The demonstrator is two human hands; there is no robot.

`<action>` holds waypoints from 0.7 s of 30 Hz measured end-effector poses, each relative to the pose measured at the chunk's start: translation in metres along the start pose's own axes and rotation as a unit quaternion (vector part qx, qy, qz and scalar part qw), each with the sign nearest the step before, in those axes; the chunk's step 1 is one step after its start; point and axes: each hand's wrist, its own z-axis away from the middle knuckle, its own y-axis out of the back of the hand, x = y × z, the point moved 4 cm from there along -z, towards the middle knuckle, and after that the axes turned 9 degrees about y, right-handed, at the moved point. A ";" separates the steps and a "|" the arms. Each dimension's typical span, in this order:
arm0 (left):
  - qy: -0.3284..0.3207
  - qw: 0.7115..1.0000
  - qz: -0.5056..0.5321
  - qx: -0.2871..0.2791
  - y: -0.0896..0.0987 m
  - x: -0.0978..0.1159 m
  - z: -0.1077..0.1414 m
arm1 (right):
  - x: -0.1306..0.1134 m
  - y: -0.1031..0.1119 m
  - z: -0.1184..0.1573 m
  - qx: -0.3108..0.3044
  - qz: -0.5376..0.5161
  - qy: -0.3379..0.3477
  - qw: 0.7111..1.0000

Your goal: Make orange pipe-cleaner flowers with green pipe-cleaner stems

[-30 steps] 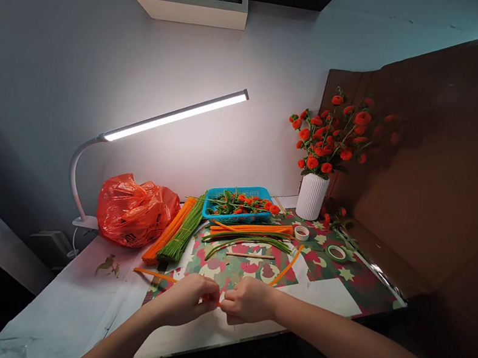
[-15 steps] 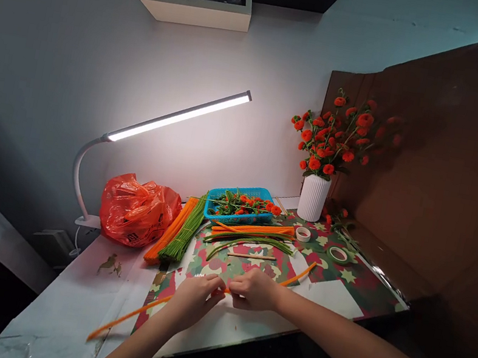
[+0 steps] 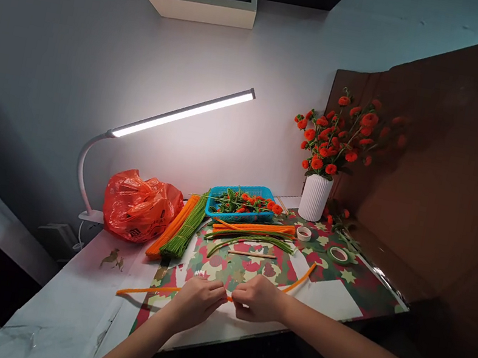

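Note:
Fingertips nearly together, both hands grip one orange fuzzy stem (image 3: 145, 291) above the front of the table. My left hand (image 3: 199, 301) is closed on it, and one long end sticks out to the left. My right hand (image 3: 258, 298) pinches the same stem, whose other end rises to the right behind the wrist. A short piece of orange shows between the two hands. Beyond them lie a thin wooden stick (image 3: 252, 254), several loose green stems (image 3: 256, 239) and orange stems (image 3: 253, 227).
A blue basket (image 3: 238, 217) holds red flowers. Left of it are bundled green stems (image 3: 183, 234) and a red plastic bag (image 3: 141, 208). A lamp (image 3: 186, 111) reaches over. On the right stand a white vase (image 3: 314, 198), a white tape roll (image 3: 303, 233) and a green one (image 3: 339, 256).
The stem's left end has swung up and lies flatter, pointing more directly left. Both hands have shifted slightly, still closed on the stem. The camera view has moved a little.

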 end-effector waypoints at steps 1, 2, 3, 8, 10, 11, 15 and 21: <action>0.001 1.000 -0.014 0.008 -0.002 -0.001 0.000 | 0.003 -0.001 0.000 0.003 -0.017 -0.018 1.000; 0.001 0.999 -0.029 0.018 -0.005 -0.003 -0.001 | 0.007 -0.003 0.000 0.008 -0.042 -0.041 0.998; 0.001 0.999 -0.043 0.029 -0.007 -0.004 -0.001 | 0.012 -0.004 0.000 0.014 -0.079 -0.069 0.994; 0.006 0.989 -0.111 0.093 -0.008 -0.006 -0.004 | 0.034 -0.012 -0.002 0.013 -0.439 -0.219 0.871; 0.006 0.984 -0.131 0.117 -0.004 -0.004 -0.005 | 0.037 -0.013 -0.001 -0.013 -0.554 -0.265 0.789; 0.006 0.982 -0.139 0.128 -0.003 -0.003 -0.006 | 0.037 -0.011 -0.001 -0.023 -0.592 -0.278 0.756; 0.006 0.976 -0.150 0.155 0.002 -0.001 -0.007 | 0.034 -0.003 -0.003 -0.029 -0.660 -0.277 0.698; 0.005 0.986 -0.123 0.110 -0.005 -0.006 -0.003 | 0.031 -0.003 -0.008 -0.015 -0.571 -0.270 0.775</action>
